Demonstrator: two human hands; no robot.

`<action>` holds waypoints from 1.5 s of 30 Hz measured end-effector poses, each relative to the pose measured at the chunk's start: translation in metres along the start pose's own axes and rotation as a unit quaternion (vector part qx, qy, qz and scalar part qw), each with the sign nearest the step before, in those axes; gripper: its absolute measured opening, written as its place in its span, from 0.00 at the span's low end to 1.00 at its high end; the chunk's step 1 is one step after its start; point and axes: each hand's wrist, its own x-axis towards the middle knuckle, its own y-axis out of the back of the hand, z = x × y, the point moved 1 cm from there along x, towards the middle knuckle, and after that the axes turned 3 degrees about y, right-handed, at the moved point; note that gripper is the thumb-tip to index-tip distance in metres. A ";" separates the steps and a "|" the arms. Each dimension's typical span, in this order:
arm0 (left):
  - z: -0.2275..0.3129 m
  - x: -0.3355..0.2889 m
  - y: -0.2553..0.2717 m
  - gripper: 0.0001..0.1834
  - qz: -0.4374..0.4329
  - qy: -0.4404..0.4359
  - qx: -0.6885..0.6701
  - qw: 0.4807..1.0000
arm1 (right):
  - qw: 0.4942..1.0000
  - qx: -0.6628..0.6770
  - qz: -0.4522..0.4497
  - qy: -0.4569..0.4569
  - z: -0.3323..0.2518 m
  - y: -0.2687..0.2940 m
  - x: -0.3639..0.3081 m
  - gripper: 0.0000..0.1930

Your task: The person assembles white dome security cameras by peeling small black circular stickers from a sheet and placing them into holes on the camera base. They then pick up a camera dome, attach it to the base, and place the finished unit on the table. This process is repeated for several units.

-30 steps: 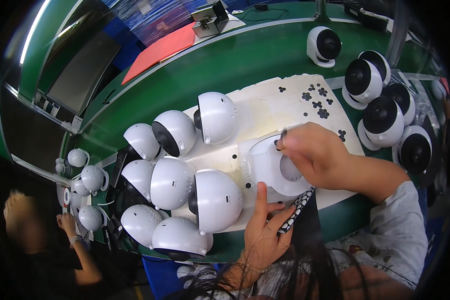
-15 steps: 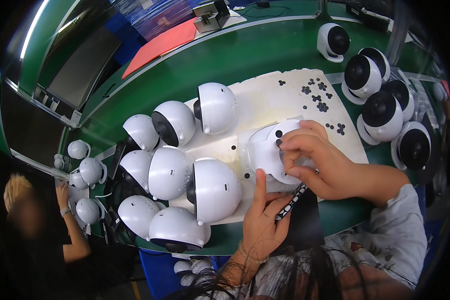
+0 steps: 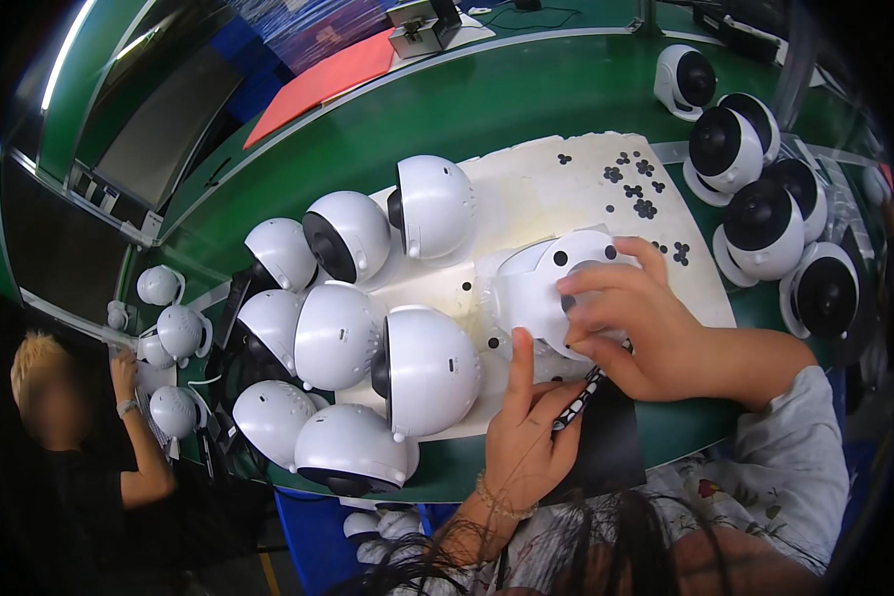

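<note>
A white ball-shaped camera [image 3: 538, 298] lies in front of me with its flat round base turned up. Black round pads [image 3: 560, 258] sit on that base. My right hand [image 3: 634, 316] is over the base, thumb and fingers pinched on a small black round pad [image 3: 567, 303] close to its surface. My left hand [image 3: 534, 437] has its index finger stretched against the base's near edge. Its other fingers are curled around a black strip with white dots [image 3: 578, 399]. My right fingers hide part of the base.
Several white cameras [image 3: 432, 372] stand close together on the left of the pale board [image 3: 526, 189]. Loose black pads [image 3: 646, 209] lie at the board's far right. More cameras [image 3: 762, 216] stand along the right edge of the green table [image 3: 566, 89]. A co-worker [image 3: 70, 447] sits at the left.
My right hand has shifted its pinch nearer to me across the base, away from the pad at the far edge. Another black pad now shows beside my raised finger. The left hand keeps its hold.
</note>
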 end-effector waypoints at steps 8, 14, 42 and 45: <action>-0.001 0.001 0.001 0.10 0.001 -0.014 0.021 1.000 | 0.987 -0.156 -0.019 0.018 -0.015 0.011 -0.015 0.10; 0.004 0.001 -0.001 0.08 0.013 0.010 -0.001 1.000 | 0.991 0.053 -0.031 -0.120 0.006 0.022 -0.030 0.04; 0.000 0.000 -0.006 0.09 0.048 -0.016 0.063 0.997 | 0.990 -0.135 0.039 -0.006 0.020 0.016 -0.050 0.16; 0.001 -0.001 -0.007 0.09 0.048 -0.020 0.051 0.997 | 0.951 0.180 0.062 -0.244 0.023 0.013 -0.048 0.18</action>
